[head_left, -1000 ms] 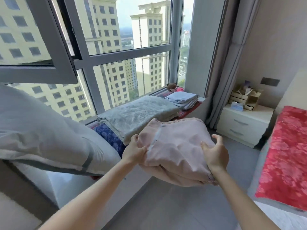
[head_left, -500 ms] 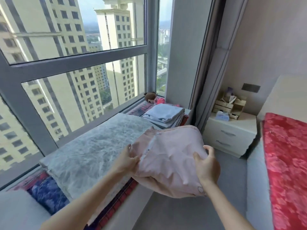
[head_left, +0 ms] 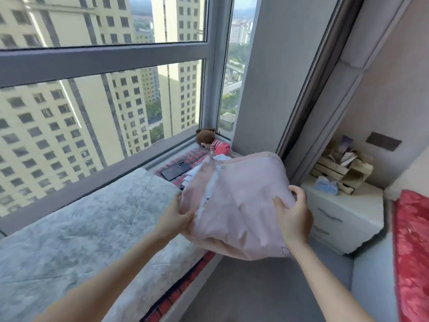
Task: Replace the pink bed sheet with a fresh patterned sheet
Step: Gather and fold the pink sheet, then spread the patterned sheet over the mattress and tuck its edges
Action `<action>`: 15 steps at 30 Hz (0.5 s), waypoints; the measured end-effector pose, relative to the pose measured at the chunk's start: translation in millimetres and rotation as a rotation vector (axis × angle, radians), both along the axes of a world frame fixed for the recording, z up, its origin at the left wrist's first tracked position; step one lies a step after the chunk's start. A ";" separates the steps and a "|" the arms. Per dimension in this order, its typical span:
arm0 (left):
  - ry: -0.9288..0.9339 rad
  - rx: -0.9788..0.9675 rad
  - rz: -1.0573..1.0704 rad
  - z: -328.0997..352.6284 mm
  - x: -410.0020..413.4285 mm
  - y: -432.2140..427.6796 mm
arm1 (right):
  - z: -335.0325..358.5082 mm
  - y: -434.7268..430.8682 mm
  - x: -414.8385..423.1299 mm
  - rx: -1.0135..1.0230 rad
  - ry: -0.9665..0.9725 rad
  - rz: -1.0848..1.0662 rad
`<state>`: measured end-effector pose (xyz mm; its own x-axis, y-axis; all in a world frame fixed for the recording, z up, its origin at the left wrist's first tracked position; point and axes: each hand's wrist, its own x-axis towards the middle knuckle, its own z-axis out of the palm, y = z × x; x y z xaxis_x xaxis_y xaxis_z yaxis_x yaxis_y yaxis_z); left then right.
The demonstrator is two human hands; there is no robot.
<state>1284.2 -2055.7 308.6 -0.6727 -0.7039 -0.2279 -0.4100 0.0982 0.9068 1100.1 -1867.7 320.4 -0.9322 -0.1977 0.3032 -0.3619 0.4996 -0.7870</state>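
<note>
The window seat (head_left: 204, 278) carries a grey quilt (head_left: 81, 228) at the near end; over its far right end we hold the pink bed sheet (head_left: 239, 205), left hand (head_left: 174, 219) grasping its left edge, right hand (head_left: 294, 212) its right side. We should lower it flat and keep it off the phone (head_left: 176, 171)

The pink sheet (head_left: 239, 201) has moved over the white folded stack (head_left: 196, 173).

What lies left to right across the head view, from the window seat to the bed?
Grey quilt → dark phone → folded pink sheet → white nightstand → red floral bedcover.
</note>
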 end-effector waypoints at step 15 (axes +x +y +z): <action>-1.157 -0.375 0.425 44.4 63.8 -85.6 | -91.5 -250.9 -25.9 0.461 -0.479 1.134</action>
<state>1347.9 -2141.3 353.0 0.0737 -0.9606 -0.2679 -0.9968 -0.0626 -0.0497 1074.2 -2118.6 228.9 -0.1766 -0.9326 -0.3147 -0.4902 0.3606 -0.7935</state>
